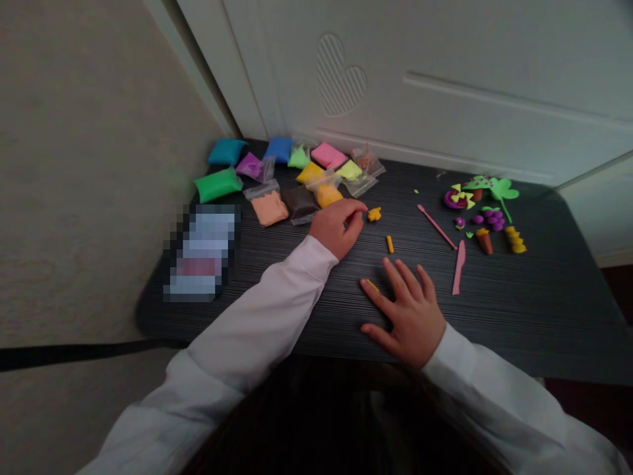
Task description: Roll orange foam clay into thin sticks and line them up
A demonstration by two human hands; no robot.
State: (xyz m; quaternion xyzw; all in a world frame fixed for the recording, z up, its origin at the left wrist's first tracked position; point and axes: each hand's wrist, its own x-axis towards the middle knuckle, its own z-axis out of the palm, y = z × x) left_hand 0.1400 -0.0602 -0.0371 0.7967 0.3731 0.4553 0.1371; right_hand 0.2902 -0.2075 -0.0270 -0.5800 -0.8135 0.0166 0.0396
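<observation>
On the dark bench (519, 310), small clay models (493, 219) sit toward the right edge, seemingly finished. The yellow work looks early: its pieces are plain and separate, so most of the shaping appears to remain. The right hand (408, 313) rests near the bench's near edge, its grip spread wide. The left hand (339, 224) curls nearer the far edge; I cannot tell whether its grip is closed on anything. Just beside its fingertips lies a yellow lump (374, 214), irregular, with no clear long axis. Between the hands, a yellow roll (390, 244) points from far edge to near edge, its near end leaning slightly right. A yellow sliver (372, 285) shows along the right index finger, slanting likewise but more strongly.
</observation>
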